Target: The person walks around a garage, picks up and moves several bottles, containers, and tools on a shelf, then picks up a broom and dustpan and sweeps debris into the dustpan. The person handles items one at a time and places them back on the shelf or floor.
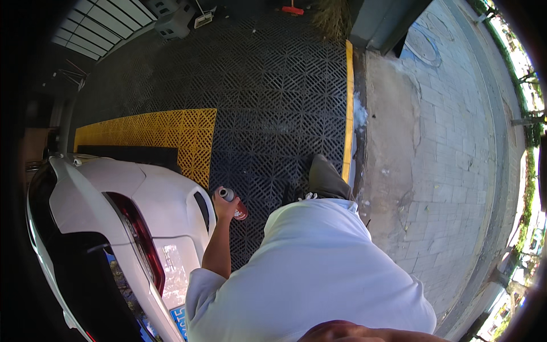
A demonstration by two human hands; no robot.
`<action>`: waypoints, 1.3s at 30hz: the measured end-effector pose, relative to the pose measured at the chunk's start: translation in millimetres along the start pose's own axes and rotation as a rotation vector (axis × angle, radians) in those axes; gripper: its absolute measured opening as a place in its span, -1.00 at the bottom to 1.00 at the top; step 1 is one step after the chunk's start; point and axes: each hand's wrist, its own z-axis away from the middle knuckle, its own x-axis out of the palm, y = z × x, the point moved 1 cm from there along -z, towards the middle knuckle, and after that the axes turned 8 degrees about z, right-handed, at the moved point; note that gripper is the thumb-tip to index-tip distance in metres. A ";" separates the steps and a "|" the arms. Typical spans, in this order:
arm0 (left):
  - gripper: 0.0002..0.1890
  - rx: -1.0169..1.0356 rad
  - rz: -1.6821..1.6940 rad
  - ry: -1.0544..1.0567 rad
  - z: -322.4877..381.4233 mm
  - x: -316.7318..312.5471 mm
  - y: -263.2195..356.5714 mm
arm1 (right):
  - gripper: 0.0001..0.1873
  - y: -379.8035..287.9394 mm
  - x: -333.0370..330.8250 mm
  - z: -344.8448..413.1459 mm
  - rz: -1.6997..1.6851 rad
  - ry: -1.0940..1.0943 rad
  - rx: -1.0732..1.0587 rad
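Observation:
My left hand point(224, 207) is closed around a red cylindrical can or bottle point(241, 213) with a grey round top, which sticks out above my fingers. The container bears white marks and tilts over the floor, just beside the rear corner of a white car point(162, 184). The car's dark red tail light point(139, 239) lies to the left of my forearm. My right hand point(337, 331) shows only in part at the bottom edge, close to the camera, in front of my white shirt; its fingers are mostly hidden.
Black plastic grate tiles point(277, 85) cover the floor, with a yellow tile section point(194, 132) near the car and a yellow edge strip point(348, 107). Beyond the strip lies grey paving point(444, 171). A red broom head point(292, 9), a dustpan point(203, 19) and grey plastic stools point(171, 25) stand farther off.

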 end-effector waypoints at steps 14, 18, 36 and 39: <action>-0.24 -0.216 0.201 0.294 -317.4 -8.8 74.1 | -0.68 -845.2 -287.8 -172.4 -0.193 0.268 -0.493; -0.24 -0.468 0.032 0.452 -413.4 -2.6 68.3 | -0.81 -1207.3 -267.3 -35.4 -0.936 -0.448 -0.875; 0.03 0.398 0.757 0.487 -1197.6 -85.6 650.3 | -0.79 -1894.6 -139.0 24.4 -1.249 -0.662 -0.749; 0.11 0.478 0.909 0.456 -1309.2 -56.8 766.1 | -0.82 -2004.6 -114.1 4.9 -1.264 -0.664 -0.778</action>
